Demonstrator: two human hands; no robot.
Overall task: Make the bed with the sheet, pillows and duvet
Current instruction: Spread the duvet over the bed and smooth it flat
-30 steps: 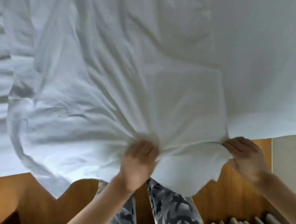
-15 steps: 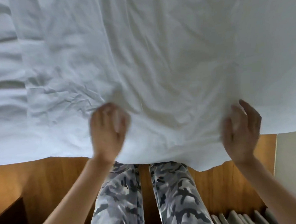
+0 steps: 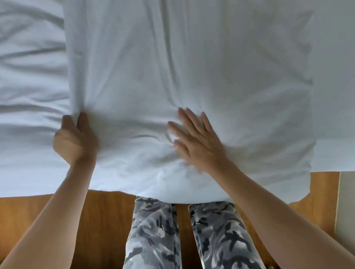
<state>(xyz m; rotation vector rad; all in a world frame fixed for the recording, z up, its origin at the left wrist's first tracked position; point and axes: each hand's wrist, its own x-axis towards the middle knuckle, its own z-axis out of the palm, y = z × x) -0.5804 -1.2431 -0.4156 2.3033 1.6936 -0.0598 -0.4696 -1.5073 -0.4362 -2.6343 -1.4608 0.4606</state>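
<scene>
Left hand (image 3: 74,138) grips the pillow's (image 3: 190,81) left edge, fingers curled into the fabric. Right hand (image 3: 195,139) lies flat and open on its near middle (a bit blurred). The pillow sits on the white sheet (image 3: 19,81), overhanging the near side above the wooden floor (image 3: 52,206) and camouflage trousers (image 3: 154,239).

Bedroom in a home, bed (image 3: 28,164) in white linen, wooden floor (image 3: 107,217)
</scene>
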